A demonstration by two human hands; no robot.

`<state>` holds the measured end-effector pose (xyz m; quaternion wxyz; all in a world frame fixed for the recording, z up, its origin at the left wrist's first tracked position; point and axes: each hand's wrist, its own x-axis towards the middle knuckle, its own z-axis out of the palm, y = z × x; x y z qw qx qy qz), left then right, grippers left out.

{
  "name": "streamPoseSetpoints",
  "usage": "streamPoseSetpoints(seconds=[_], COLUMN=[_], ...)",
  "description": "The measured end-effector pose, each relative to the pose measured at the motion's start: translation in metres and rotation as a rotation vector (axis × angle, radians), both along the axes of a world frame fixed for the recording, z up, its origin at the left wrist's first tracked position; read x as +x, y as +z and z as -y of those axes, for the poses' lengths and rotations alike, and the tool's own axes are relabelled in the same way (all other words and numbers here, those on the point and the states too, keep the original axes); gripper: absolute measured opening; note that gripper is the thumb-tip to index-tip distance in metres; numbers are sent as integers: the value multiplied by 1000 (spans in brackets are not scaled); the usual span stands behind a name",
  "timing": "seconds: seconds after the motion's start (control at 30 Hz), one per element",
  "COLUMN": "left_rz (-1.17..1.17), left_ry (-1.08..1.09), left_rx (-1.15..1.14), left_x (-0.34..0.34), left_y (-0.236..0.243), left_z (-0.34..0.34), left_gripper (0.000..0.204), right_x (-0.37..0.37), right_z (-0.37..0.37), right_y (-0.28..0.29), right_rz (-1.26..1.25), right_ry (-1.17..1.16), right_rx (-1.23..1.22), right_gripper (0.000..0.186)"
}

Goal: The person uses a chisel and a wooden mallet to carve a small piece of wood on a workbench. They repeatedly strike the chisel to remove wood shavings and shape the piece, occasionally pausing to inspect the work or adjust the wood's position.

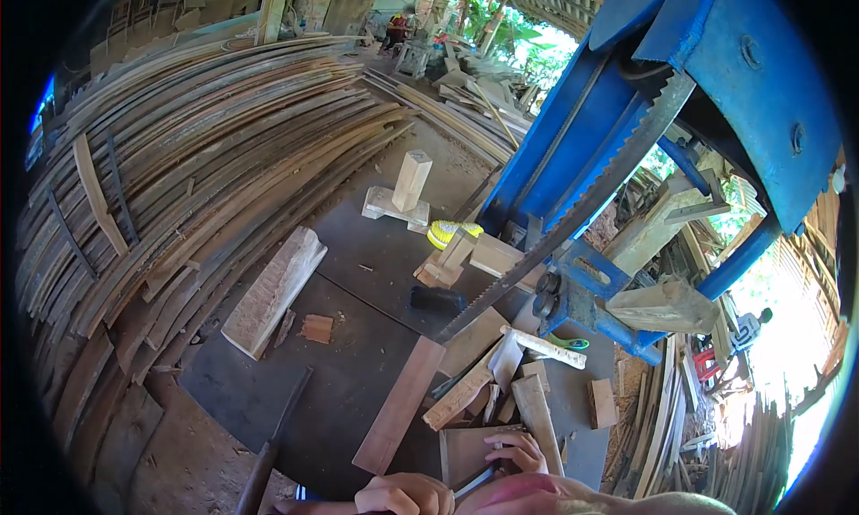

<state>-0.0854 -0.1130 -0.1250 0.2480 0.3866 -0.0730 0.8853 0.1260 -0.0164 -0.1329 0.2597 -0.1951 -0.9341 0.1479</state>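
Observation:
At the bottom edge my left hand point(407, 495) is closed, its fingers curled in; what it grips is hidden. My right hand point(519, 452) lies to its right with bent fingers, over the near edge of a flat wooden board point(465, 452). Between the two hands runs a thin, pale, metallic-looking strip point(474, 483), and the right fingers close on its far end. A reddish-brown plank point(401, 406) lies just beyond my left hand. Beyond my right hand is a heap of wood offcuts point(465, 397). The toothed blade point(573, 215) of a blue bandsaw point(752, 68) slants down to the dark table point(358, 345).
Left on the table lie a thick wood block point(275, 291) and a long dark bar point(279, 434). Farther back are a block standing on a small wooden base point(412, 182), a yellow coil point(454, 232) and a black object point(437, 298). Stacked boards point(224, 148) fill the left side.

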Motion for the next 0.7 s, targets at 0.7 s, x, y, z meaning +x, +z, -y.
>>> streamPoseSetpoints(seconds=[0.7], left_rz=[-510], left_ry=[-207], left_rx=[-154], left_x=[-50], left_y=[25], left_z=[20], left_gripper=[30], right_x=[-1], right_z=[7], right_y=[12], right_rz=[-10], right_ry=[-105], right_rx=[-189], right_gripper=[41])
